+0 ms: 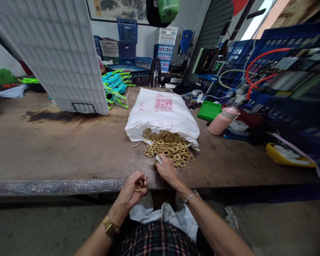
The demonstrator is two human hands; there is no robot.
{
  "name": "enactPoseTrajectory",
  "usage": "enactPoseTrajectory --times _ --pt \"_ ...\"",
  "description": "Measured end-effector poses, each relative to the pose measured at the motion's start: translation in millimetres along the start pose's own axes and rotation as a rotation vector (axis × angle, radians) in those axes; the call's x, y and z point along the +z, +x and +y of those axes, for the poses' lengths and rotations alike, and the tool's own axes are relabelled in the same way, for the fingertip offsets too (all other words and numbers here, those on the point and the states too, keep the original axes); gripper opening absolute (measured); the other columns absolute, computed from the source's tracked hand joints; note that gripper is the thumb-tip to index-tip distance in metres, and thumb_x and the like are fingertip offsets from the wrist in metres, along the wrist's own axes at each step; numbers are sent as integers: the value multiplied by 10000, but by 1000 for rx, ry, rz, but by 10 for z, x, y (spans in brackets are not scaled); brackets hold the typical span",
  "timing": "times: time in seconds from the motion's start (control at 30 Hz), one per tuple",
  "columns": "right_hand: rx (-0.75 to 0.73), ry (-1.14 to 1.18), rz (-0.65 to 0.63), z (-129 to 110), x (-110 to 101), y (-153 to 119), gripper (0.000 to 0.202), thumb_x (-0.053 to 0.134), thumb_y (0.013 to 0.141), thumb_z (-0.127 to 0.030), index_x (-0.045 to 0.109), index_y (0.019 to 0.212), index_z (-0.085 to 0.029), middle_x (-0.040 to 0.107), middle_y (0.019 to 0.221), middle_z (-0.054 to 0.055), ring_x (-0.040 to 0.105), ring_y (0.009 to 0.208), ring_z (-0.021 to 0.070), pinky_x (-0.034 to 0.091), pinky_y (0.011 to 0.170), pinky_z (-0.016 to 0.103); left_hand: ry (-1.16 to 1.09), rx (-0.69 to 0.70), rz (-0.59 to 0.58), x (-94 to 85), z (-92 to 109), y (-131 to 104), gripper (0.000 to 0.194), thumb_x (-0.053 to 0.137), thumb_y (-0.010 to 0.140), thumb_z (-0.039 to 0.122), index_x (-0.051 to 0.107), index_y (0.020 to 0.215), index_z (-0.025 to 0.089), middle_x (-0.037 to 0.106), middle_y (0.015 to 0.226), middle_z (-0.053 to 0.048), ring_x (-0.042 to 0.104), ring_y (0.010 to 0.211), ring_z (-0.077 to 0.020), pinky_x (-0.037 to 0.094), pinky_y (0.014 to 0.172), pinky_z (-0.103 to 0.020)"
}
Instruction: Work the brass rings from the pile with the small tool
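Observation:
My left hand (130, 192) is just in front of the table edge, fingers curled around a brass-coloured ring (138, 190); whether more than one ring is in it I cannot tell. My right hand (167, 171) is closed at the near side of a heap of similar rings (173, 144). A small whitish piece (159, 160) sticks out between its thumb and fingers, its kind unclear. The heap spills from the mouth of a white woven bag (160, 113) that lies on its side with red print on top.
A white panel (58, 57) leans at the left on the brown table (69, 153). Behind the bag sit turquoise and green plastic frames (117, 87). To the right are a green tray (209, 111), a pink bottle (220, 122) and a yellow tray (288, 160).

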State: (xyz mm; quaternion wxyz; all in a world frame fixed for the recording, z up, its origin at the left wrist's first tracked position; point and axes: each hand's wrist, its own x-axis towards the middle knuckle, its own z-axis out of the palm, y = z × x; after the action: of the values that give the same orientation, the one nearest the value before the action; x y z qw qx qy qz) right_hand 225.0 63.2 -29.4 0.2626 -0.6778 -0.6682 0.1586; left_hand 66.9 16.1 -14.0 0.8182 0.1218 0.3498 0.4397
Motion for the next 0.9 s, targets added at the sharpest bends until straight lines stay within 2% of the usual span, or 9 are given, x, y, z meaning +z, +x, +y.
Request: enactPoseTrajectory --times 0.1,0.2,0.3,0.37,0.5,0.67,0.77,0.9 --pt "53 273 -18 -15 -12 -69 80 445 694 -219 516 708 -183 496 617 -31 440 584 117 316 572 221 199 135 22 40 -24 12 335 683 649 385 432 649 164 475 574 45 387 431 -43 189 357 -137" --pt "112 491 -47 -33 -35 -151 140 488 646 -247 532 756 -175 502 650 -38 446 612 115 340 578 218 516 360 70 76 -61 8 268 615 712 407 495 673 170 430 521 59 332 418 -51 230 382 -162" --pt "192 622 -105 -39 -49 -228 185 527 631 -281 541 780 -173 490 631 -51 426 571 100 331 522 205 793 574 59 85 -104 3 157 614 720 301 628 815 177 474 548 39 381 488 -83 319 483 -192" --pt "258 706 -149 -46 -55 -270 186 531 636 -286 532 788 -178 452 571 -73 377 484 77 291 454 191 885 640 8 76 -132 16 189 623 701 233 663 880 190 550 618 9 449 555 -114 369 565 -217" --pt "409 959 -266 -102 -90 -328 194 537 646 -309 490 789 -188 375 472 -111 243 346 37 175 351 173 976 679 -60 45 -177 75 216 610 695 173 678 898 205 649 824 -47 547 704 -158 407 710 -251" --pt "507 1150 -334 -182 -137 -371 244 577 625 -354 472 762 -183 425 482 -103 216 301 13 131 318 163 1007 658 -63 49 -200 97 171 558 752 204 660 888 190 651 802 -43 556 695 -147 405 699 -238" --pt "480 1115 -331 -184 -120 -392 237 556 654 -393 469 729 -186 424 487 -97 222 306 19 139 321 173 1000 617 -41 89 -188 73 139 530 776 251 640 795 168 630 731 -29 533 652 -133 395 645 -227" --pt "333 912 -274 -169 -87 -403 228 537 692 -403 496 674 -179 388 487 -87 266 369 39 204 367 188 949 550 10 127 -161 55 175 525 771 287 578 672 153 528 581 18 433 547 -92 342 551 -202"
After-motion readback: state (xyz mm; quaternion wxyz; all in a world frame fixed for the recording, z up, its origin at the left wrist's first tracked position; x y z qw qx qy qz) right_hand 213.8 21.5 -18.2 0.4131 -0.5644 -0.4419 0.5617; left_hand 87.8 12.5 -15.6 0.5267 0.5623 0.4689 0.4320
